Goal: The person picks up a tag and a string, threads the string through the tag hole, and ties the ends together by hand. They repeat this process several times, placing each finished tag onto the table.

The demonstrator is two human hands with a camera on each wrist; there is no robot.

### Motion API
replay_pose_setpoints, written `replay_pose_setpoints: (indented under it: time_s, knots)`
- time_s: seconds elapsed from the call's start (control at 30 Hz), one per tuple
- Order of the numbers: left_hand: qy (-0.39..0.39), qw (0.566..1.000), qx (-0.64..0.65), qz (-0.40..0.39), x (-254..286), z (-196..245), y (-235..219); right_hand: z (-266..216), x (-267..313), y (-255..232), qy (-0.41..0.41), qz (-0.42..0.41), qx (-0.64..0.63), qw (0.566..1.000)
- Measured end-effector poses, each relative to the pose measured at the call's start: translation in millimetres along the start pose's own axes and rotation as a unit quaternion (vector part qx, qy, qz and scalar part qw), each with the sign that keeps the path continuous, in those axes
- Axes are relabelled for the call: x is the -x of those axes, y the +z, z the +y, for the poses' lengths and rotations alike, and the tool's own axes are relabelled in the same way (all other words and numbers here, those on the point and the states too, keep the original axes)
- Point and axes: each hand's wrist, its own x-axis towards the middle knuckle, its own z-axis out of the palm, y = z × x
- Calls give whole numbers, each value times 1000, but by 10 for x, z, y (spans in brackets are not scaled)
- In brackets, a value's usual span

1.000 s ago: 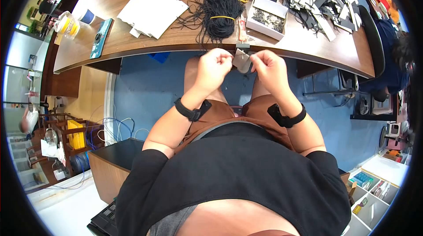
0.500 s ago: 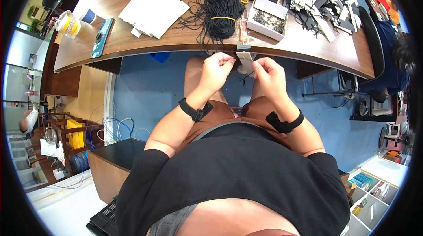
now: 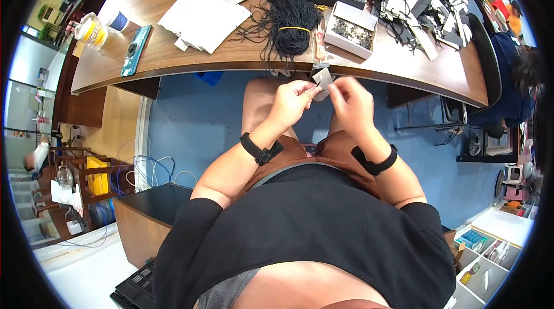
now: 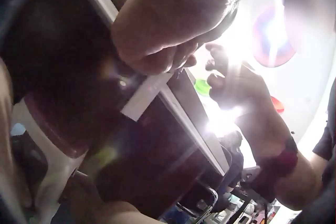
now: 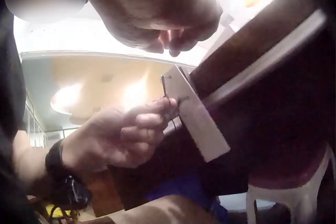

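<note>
My left hand pinches a thin dark cord at its fingertips, right beside a pale card strip. In the head view that card shows at the table's front edge, below a dark clip-like piece. Curled and slightly blurred, my right hand is just right of the card, thumb and forefinger close together; I cannot tell whether something thin is between them. The left wrist view shows the card's lower end below my left fingers, with my right hand opposite.
On the table lie a bundle of black cords, a box of small dark pieces, white sheets and a heap of black and white strips. A phone and cups stand left.
My left hand has moved right and slightly down, its fingertips now at the card. The right hand has shifted a little and is blurred. The card appears tilted differently.
</note>
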Motion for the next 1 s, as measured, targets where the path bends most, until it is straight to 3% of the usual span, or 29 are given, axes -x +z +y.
replay_pose_setpoints:
  time_s: [0.03,0.1,0.2,0.33,0.53,0.63,0.83,1.0]
  knots:
    - [7,1000,-17,1,16,20,-7,-133,-43,-82,6,44,-45,998]
    - [7,999,-36,7,36,24,24,-313,-182,-185,-106,44,43,992]
    - [10,999,-50,1,50,18,36,-201,-204,-76,-217,51,109,969]
    - [-7,998,-61,2,60,18,18,-280,-171,-76,-169,39,82,981]
    - [-3,997,-74,1,62,23,24,-233,-165,-32,-187,55,97,976]
    - [-1,998,-62,2,72,40,28,-289,-165,-47,-143,46,88,985]
    - [6,998,-57,-7,75,18,16,-238,-159,-65,-197,36,109,974]
    - [-13,999,-42,-9,73,37,17,-213,-152,-43,-194,41,122,972]
